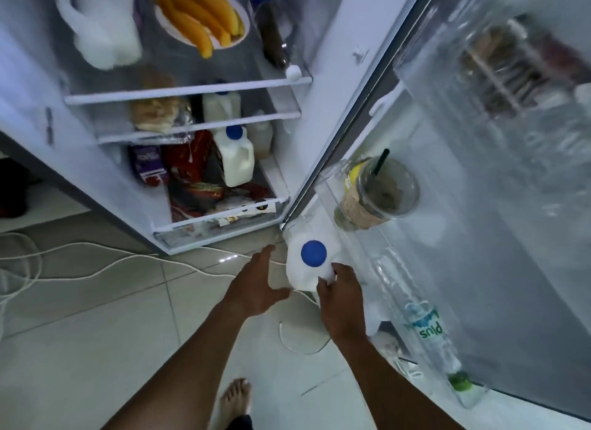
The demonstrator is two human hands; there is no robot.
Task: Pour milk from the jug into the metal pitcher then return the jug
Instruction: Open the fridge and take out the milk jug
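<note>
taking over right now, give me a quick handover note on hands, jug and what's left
Right hand grips the milk jug by its handle; blue cap on, jug at the hinge end of the lower door shelf of the open fridge.
Left hand open beside the jug.
Metal pitcher not in view.
Done: cannot tell if milk was poured.
Left: if poured, seat jug and shut the door; if not, carry it to the pitcher.

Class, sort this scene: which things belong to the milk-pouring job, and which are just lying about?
Job: blue-capped jug, right hand gripping it, left hand beside it.
Lying about: iced drink cup, water bottle, spare jug, floor cable.
</note>
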